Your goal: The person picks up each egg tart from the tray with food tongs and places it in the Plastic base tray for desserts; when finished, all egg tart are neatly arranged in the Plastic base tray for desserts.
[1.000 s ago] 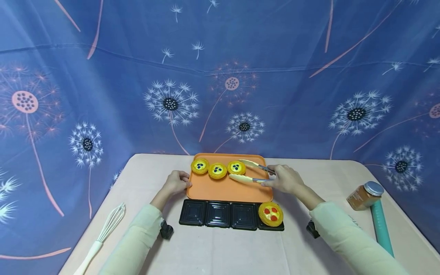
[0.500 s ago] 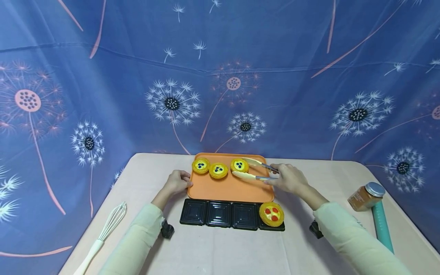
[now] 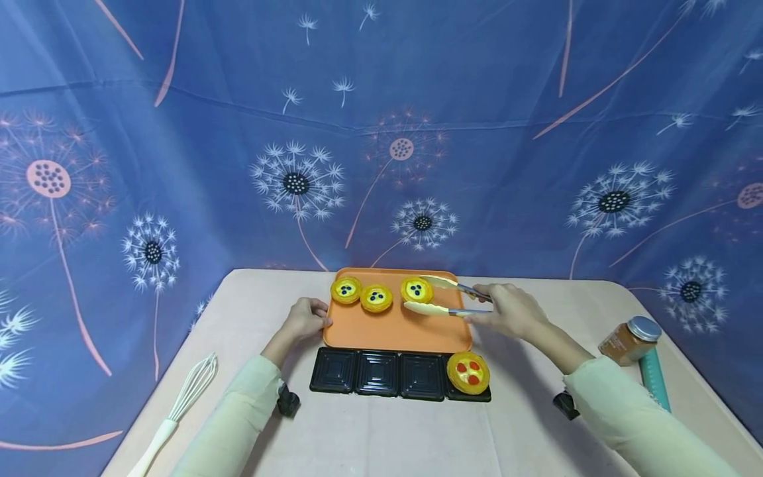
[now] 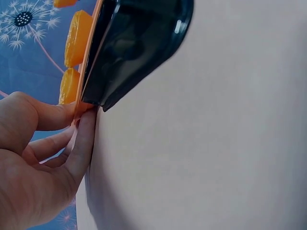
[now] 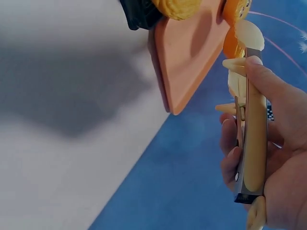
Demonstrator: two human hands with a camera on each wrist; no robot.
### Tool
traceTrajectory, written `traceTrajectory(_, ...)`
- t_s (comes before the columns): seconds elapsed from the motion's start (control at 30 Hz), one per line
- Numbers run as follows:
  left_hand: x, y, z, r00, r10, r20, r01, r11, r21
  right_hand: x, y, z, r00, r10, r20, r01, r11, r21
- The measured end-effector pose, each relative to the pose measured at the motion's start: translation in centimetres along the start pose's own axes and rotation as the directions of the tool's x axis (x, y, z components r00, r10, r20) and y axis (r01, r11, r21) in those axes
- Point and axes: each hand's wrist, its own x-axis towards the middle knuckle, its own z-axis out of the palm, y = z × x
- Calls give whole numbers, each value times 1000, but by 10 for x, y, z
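Note:
On the orange tray (image 3: 387, 331) sit two egg tarts with blue dots, a left tart (image 3: 346, 290) and a middle tart (image 3: 376, 299). A third such tart (image 3: 416, 290) lies between the spread arms of the tongs (image 3: 430, 309); whether it touches the tray cannot be told. My right hand (image 3: 509, 311) grips the tongs' handle, seen up close in the right wrist view. At the tray's left rim my left hand (image 3: 306, 317) pinches the edge, thumb on one side and fingers on the other in the left wrist view.
In front of the tray lies a black four-part plastic tray (image 3: 378, 372); a larger tart (image 3: 468, 372) with red pieces covers its right compartment. A whisk (image 3: 197, 384) lies left. A lidded jar (image 3: 630, 341) and a teal rod (image 3: 654, 377) are at right.
My right hand and the tongs have shifted slightly right, and the third tart has moved right with them, away from the middle tart. My left hand stays on the tray's edge.

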Motion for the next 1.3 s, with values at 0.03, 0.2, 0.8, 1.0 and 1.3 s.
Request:
traceTrajectory(0.03,0,0,0,1000,2,-3,-2,1000,8,-3,-1,-2,1000,-9,-4,9,1000,-5)
traceTrajectory(0.2,-1,1,1,1000,-19,-4,19,1000,-4,-18,-6,-13,999,-52,-18,51,999,-15)
traceTrajectory(0.8,-1,-2,0,1000,-3,15,3,1000,-7,-65,-31,-38,992,-127,-17,126,991,-50)
traceTrajectory(1.0,-3,-2,0,1000,-10,-2,10,1000,-5,-77,-35,-42,990,-138,17,139,987,-84)
traceTrajectory(1.3,-2,0,0,1000,-9,11,10,999,-33,-90,-40,-46,987,-144,68,148,987,-67)
